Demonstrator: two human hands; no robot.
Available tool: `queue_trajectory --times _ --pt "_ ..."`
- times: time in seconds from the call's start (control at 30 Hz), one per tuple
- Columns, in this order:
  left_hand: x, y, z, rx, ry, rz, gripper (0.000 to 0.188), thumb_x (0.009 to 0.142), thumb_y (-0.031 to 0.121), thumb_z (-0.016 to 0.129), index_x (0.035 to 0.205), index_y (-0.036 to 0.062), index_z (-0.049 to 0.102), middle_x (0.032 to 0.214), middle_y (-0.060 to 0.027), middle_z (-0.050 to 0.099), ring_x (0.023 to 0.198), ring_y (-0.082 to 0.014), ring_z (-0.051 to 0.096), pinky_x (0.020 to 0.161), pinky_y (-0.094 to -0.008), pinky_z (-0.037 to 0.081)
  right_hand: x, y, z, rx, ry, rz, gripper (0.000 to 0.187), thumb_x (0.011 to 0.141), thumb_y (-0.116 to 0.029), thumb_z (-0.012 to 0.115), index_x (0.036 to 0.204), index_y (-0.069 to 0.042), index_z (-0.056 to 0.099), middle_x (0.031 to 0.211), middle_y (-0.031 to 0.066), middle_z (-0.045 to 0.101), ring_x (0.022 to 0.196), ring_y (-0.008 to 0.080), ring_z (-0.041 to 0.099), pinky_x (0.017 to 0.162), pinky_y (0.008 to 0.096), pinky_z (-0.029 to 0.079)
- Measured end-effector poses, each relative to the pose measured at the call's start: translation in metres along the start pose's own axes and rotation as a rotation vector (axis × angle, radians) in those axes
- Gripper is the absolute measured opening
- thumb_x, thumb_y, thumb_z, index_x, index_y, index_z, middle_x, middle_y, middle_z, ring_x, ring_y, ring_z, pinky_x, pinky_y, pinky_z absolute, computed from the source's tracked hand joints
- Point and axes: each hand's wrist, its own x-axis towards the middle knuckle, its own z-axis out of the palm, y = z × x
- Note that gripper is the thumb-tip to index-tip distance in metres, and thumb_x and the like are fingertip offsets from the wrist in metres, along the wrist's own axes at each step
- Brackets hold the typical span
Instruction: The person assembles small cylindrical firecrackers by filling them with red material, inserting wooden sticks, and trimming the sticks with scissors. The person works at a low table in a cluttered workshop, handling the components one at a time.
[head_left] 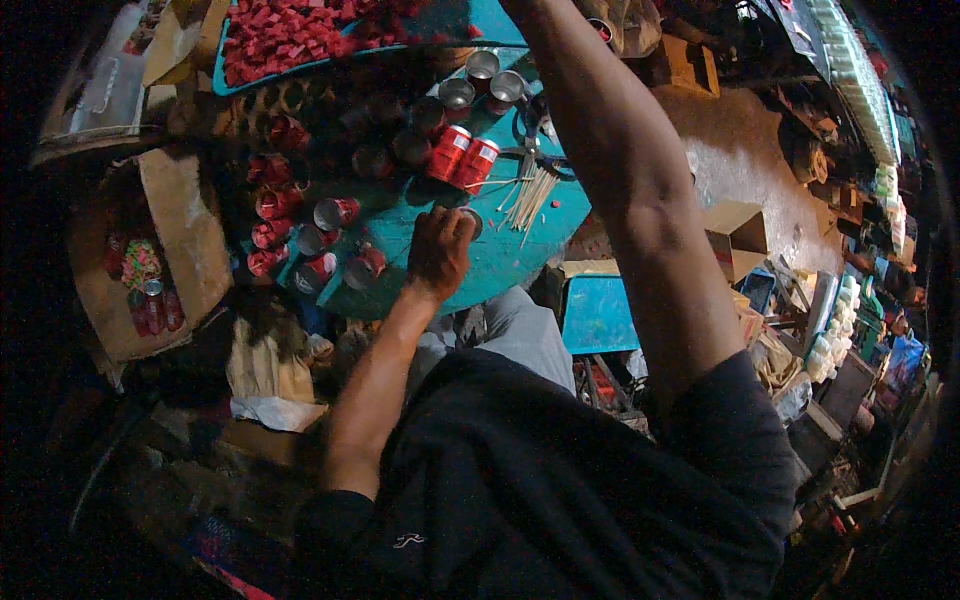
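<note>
My left hand [440, 248] is closed around a small metal can [471, 222] on the teal table [400, 285]; only part of the can's round rim shows. My right arm [640, 190] reaches up past the top edge, so its hand is out of view. Just beyond my left hand stand two red cans [461, 158]. To their right lie a pair of scissors [538, 155] and a bundle of thin pale sticks [532, 200]. Several open metal cups [482, 67] sit farther back.
A blue tray [219, 75] of red chunks [290, 40] lies at the far left. Several cut red cans [336, 212] cluster on the table's left side. An open carton [190, 230] stands at left. Right of my lap is a blue panel [602, 315], with boxes [735, 240] beyond.
</note>
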Motion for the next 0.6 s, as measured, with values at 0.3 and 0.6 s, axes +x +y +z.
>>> queue_trajectory --times 0.3,0.6 --pt "-0.013 -0.001 0.004 0.014 0.212 0.073 0.033 0.082 0.002 0.065 0.114 0.0047 0.058 0.115 -0.0146 0.063 0.107 -0.0370 0.060 0.089 -0.0519 0.047 -0.206 0.049 -0.034 0.131 -0.085 0.126 0.043 0.104 -0.042 0.057 0.116 -0.003 0.066 0.102 0.0192 0.072 0.093 0.0359 0.070 0.085 0.0471 0.059" --pt "-0.022 -0.003 0.008 0.091 0.165 -0.036 0.019 0.085 0.002 0.064 0.104 -0.0006 0.068 0.116 -0.0182 0.069 0.116 -0.0354 0.062 0.097 -0.0501 0.047 -0.333 0.143 -0.117 -0.039 0.432 -0.050 0.040 0.108 -0.038 0.050 0.112 -0.003 0.067 0.101 0.0147 0.072 0.090 0.0307 0.072 0.079 0.0486 0.062"
